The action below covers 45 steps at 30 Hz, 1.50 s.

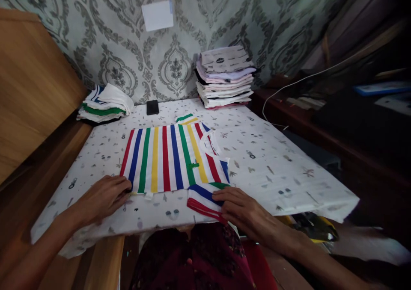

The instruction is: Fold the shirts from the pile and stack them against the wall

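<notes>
A striped T-shirt in red, blue, green, yellow and white lies flat, its collar to the right and its hem to the left. A small green emblem shows on its chest. My left hand is closed at the near corner of the hem, fingertips on the cloth. At the near sleeve, my right hand has its fingers bent over the sleeve's edge; its thumb is hidden. The far sleeve points toward the wall, partly folded.
A printed white sheet covers the table. Folded clothes stand in a tall stack at the back and in a smaller pile at back left. Near that pile lies a black phone-like object. A white cable runs at the right.
</notes>
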### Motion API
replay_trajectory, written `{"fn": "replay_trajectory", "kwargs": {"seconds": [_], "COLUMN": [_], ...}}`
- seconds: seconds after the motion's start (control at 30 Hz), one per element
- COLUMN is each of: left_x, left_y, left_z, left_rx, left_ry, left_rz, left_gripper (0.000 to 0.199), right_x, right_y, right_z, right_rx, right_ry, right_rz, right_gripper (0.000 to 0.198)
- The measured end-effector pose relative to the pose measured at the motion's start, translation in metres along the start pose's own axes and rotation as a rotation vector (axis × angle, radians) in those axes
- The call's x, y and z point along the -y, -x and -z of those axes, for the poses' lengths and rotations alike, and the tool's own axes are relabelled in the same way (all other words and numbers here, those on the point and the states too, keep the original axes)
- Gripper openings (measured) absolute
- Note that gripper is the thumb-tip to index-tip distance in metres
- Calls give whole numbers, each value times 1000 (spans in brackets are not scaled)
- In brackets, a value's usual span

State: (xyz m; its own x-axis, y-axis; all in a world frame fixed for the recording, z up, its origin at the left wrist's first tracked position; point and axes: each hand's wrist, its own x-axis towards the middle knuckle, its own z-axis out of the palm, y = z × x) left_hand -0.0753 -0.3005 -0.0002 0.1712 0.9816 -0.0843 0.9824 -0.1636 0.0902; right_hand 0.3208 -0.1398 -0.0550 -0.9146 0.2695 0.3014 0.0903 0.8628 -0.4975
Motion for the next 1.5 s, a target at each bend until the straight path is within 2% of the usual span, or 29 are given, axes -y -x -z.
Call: {"fn": "replay_trajectory", "kwargs": {"seconds": [0.07, 0.17, 0.23, 0.33, 0.43, 0.5, 0.67, 0.8, 0.9, 1.0, 1.1, 1.23, 1.5], "left_x": [-7, -17, -21, -26, -35, -42, -45, -23, 1, 23, 39, 55, 111], "left_y": [-13, -44, -72, -114, -145, -155, -149, -129, -110, -101, -112, -141, -173], "left_z": [11, 16, 10, -6, -21, -30, -45, -51, -56, -59, -58, -49, -38], "left_rx": [32, -39, -95, -112, -81, -51, -56, -86, -107, -124, -125, -130, -203], "left_ry": [47, 110, 134, 139, 116, 100, 66, 22, -8, -33, -17, 38, 14], "left_rz": [2, -37, -86, -114, -150, -197, -211, -23, 140, 220, 226, 234, 436], "left_gripper": [33, 38, 42, 52, 59, 63, 65, 64, 64, 63, 63, 66, 61], "right_x": [4, 11, 15, 15, 1, -15, -57, -84, -101, -110, -115, -126, -175], "right_y": [-1, -2, -6, -20, -49, -77, -146, -164, -157, -152, -159, -180, -222], "right_z": [7, 23, 32, 39, 30, 18, -15, -22, -17, -11, -5, 7, 48], "right_rx": [49, 131, 155, 157, 87, 27, 34, 56, 38, 7, -30, -51, -128], "right_ry": [-69, -170, -203, -202, -138, -60, 142, 332, 451, 520, 543, 513, 412], "right_rz": [-56, -147, -181, -184, -162, -171, -203, -281, -359, -373, -351, -385, -660], "right_gripper": [16, 19, 21, 23, 30, 40, 53, 59, 61, 57, 49, 39, 32]}}
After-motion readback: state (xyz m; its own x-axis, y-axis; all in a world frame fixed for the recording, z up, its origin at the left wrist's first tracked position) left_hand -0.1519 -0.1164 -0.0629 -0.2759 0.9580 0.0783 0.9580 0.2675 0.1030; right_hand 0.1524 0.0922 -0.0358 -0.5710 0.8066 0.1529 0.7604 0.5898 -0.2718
